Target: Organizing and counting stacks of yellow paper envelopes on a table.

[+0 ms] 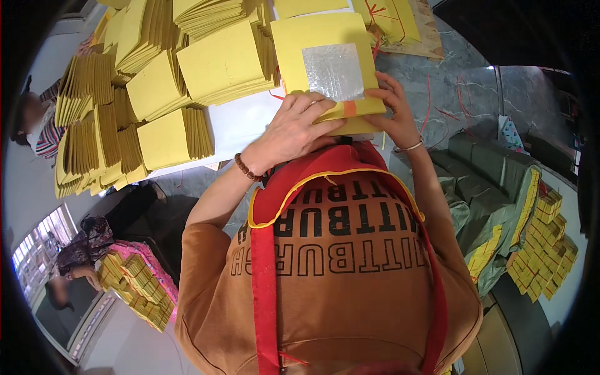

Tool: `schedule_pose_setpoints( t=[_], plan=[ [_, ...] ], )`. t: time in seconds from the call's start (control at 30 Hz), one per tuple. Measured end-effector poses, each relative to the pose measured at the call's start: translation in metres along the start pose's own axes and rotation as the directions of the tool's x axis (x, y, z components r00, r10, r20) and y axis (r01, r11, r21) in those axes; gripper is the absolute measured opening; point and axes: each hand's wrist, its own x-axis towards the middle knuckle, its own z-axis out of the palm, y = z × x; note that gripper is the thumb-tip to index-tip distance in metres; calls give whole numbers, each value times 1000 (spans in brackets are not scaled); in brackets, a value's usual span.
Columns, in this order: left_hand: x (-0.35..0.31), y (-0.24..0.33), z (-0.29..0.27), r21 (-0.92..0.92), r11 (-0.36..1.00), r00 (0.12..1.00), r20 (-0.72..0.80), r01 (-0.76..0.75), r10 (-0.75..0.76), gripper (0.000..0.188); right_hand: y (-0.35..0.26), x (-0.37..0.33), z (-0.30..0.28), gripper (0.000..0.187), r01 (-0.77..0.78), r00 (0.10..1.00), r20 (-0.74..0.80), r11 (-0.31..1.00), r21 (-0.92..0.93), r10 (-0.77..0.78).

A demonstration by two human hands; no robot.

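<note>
A thick square stack of yellow paper point(289, 53) lies at the table's near edge, right in front of me. Its top sheet carries a silver foil square point(333, 70), and an orange-red strip point(349, 109) shows on the near side. My left hand point(301, 125) is closed over the near left corner, its fingers bent on top and the thumb along the front edge. On the right side, my right hand point(395, 111) grips the edge, fingers on the upper part and thumb lower down. Parts of the near corners are hidden by my hands.
Folded yellow paper bundles point(228, 62) cover the table's left side, beside white sheeting point(234, 122). Red-tied bundles point(394, 22) lie far right. Red strings point(462, 94) are on the grey floor. More yellow bundles point(544, 250) stand lower right. Two people point(47, 128) are at the left.
</note>
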Motion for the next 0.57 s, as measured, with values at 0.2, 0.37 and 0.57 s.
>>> schedule_pose_setpoints(
  t=[0.2,0.37,0.57],
  plan=[
    [-1,-1,1,-28,999,999,26,25,-24,56,-2,0,-5,32,-108,992,-42,965,238,122],
    [0,-3,-3,-75,997,1000,10,26,-26,53,-30,-2,-25,24,-15,986,-159,982,186,45],
    [-1,-11,-2,-167,985,998,32,51,-46,45,-133,7,-14,23,252,713,312,644,722,-628]
  ],
)
